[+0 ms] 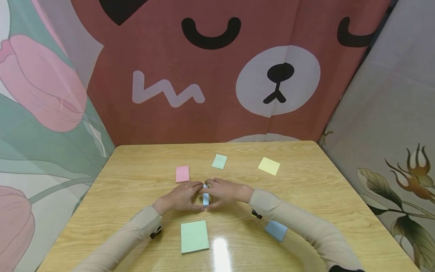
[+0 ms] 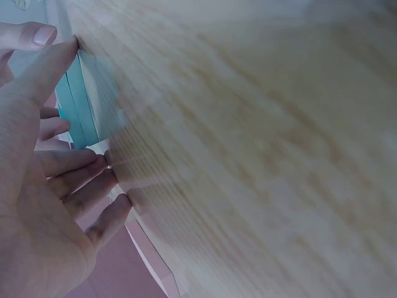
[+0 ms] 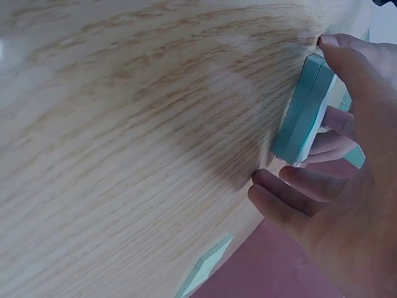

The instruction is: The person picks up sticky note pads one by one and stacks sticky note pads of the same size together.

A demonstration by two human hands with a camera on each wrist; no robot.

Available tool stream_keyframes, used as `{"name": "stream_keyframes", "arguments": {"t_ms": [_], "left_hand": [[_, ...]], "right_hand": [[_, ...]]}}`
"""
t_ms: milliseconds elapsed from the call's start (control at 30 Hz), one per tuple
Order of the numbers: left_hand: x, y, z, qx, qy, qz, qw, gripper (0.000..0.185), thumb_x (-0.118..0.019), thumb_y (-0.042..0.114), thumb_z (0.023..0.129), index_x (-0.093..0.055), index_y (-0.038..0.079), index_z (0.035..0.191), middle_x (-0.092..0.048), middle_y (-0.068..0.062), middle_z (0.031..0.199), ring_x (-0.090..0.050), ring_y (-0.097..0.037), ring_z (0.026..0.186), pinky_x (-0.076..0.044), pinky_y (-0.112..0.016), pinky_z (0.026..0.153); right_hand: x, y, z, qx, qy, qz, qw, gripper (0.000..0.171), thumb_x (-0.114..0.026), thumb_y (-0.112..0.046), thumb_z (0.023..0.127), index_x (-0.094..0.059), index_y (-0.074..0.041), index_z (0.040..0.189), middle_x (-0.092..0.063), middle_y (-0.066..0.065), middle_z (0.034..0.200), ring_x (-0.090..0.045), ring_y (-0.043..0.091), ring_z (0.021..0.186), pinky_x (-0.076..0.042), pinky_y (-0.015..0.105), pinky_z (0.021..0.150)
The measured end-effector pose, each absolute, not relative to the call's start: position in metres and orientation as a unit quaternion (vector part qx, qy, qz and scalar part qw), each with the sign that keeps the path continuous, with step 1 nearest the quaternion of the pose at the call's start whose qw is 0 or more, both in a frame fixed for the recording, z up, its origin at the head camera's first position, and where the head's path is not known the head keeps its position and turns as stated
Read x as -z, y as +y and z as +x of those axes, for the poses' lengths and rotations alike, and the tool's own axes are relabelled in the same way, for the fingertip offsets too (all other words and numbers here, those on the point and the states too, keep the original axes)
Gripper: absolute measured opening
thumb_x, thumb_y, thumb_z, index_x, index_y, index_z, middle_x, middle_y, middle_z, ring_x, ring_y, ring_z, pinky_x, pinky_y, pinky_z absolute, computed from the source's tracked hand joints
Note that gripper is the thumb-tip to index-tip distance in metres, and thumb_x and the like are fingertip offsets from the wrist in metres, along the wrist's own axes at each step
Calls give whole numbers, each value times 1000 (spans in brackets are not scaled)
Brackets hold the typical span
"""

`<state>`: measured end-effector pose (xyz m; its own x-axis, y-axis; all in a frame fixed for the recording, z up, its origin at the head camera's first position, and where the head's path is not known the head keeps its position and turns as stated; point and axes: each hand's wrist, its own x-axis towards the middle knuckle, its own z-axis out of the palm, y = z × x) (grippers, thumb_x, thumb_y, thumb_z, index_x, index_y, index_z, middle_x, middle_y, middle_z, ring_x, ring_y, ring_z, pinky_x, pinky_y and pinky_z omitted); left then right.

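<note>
Two blue sticky note pads (image 1: pixel 205 199) lie flat as a stack between my hands near the middle of the table; both layers of the stack (image 3: pixel 304 108) show in the right wrist view. My left hand (image 1: pixel 181 196) holds the stack from the left, thumb at the near end and fingers curled toward the far end. From the right, my right hand (image 1: pixel 225 191) grips it likewise, thumb (image 3: pixel 347 56) by one end and fingertips by the other. Its lower fingers touch the tabletop. The fingers cover much of the stack's sides.
Beyond my hands lie a pink pad (image 1: pixel 182 173), a small mint pad (image 1: pixel 219 161) and a yellow pad (image 1: pixel 269 166). A larger green pad (image 1: pixel 195 237) is nearer to me; a blue pad (image 1: pixel 276 231) sits beside my right forearm. Printed curtains (image 1: pixel 210 124) border the wooden table (image 1: pixel 142 162).
</note>
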<state>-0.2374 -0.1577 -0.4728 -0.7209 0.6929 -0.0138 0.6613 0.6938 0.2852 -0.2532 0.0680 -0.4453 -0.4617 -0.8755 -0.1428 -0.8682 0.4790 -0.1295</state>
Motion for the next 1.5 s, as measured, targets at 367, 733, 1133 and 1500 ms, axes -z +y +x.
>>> {"name": "stream_keyframes", "arguments": {"t_ms": [367,733,1133,1500], "left_hand": [[475,-158,-239,-126,919,369,54,90,-69,60,85,-45,-3,144,-45,-19,147,-41,-37,135,-31,-51,112],[473,-158,-237,-135,922,356,70,95,-68,63,83,-42,-3,146,-43,-18,149,-39,-38,136,-30,-52,112],[473,-158,-237,-135,923,352,73,96,-67,65,84,-41,-3,147,-42,-18,150,-38,-38,137,-31,-53,111],[473,-157,-235,-136,921,361,63,92,-69,60,85,-43,-5,145,-42,-20,149,-38,-39,137,-30,-55,111]], "right_hand": [[440,82,-251,25,856,-512,73,59,-57,-50,98,-45,-18,146,-39,20,148,-52,35,121,-48,45,98],[442,102,-254,18,855,-517,40,52,-59,-43,99,-52,-13,140,-50,9,137,-56,25,113,-50,37,94],[442,127,-248,7,857,-514,33,50,-60,-40,99,-54,-6,136,-54,10,131,-57,25,112,-49,38,96],[444,145,-244,-8,854,-520,23,48,-60,-39,99,-57,-4,132,-56,10,126,-57,25,108,-50,39,93]]}}
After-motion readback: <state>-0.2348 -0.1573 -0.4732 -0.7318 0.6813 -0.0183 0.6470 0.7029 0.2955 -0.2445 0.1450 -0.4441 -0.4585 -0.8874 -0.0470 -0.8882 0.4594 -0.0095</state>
